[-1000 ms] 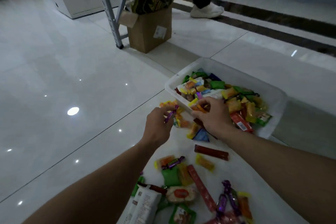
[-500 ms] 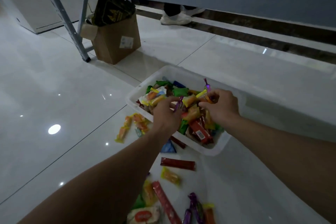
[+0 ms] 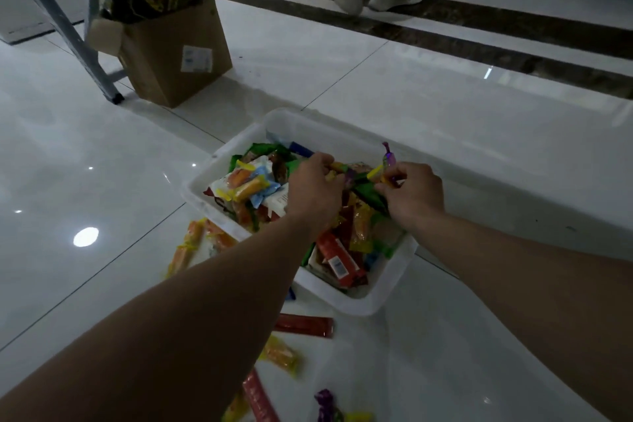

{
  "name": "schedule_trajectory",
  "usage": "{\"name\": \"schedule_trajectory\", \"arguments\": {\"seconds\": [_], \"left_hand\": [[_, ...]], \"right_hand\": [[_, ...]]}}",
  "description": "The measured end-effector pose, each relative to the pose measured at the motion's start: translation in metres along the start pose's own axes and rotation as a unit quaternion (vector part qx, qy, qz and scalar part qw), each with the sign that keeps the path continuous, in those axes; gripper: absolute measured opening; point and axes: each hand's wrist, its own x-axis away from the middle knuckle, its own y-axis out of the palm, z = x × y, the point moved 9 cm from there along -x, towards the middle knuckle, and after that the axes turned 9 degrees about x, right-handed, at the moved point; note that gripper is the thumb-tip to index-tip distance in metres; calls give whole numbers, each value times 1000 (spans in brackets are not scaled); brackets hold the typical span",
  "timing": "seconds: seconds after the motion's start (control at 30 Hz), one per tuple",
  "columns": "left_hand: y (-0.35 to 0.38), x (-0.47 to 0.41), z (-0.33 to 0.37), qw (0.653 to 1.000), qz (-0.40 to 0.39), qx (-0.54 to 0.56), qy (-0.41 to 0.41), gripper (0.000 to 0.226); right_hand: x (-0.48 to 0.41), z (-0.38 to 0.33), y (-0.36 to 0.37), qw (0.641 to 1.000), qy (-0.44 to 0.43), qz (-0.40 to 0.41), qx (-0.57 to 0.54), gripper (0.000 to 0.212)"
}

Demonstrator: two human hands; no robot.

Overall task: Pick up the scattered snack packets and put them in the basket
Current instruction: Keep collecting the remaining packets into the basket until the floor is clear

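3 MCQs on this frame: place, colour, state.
1. Where is the cardboard box relative to the basket?
A. inside it
B. beyond it, to the left
C. touching its right rim
2. Colour of the long packet on the floor by the basket's near rim?
A. blue
B. white
C. red
3. What is the right hand doing?
A. pinching snack packets over the basket
B. flat on the floor
C. gripping the box
Key: 1 B, it stands apart, far left; 2 C, a dark red strip; 3 A, wrapper ends poke from its grip.
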Motion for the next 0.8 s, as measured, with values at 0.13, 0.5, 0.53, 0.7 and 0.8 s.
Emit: {"name": "schedule_trajectory", "arguments": {"seconds": [0.13, 0.5, 0.53, 0.7, 0.8], "left_hand": [[-16, 8, -5, 999, 15, -19, 48, 32], [-128, 45, -48, 1000, 15, -2, 16, 44], [-143, 52, -57, 1000, 17, -5, 11, 45], [-227, 96, -116, 998, 50, -29, -33, 49], [-263, 123, -157, 994, 52, -72, -70, 50]], "right_hand": [[7, 5, 11, 999, -3, -8, 33, 24], [83, -84, 41, 993, -110, 13, 34, 37], [93, -94, 50, 994, -106, 4, 19, 40], [154, -142, 111, 987, -129, -85, -51, 50], [193, -149, 156, 978, -132, -161, -27, 60]]}}
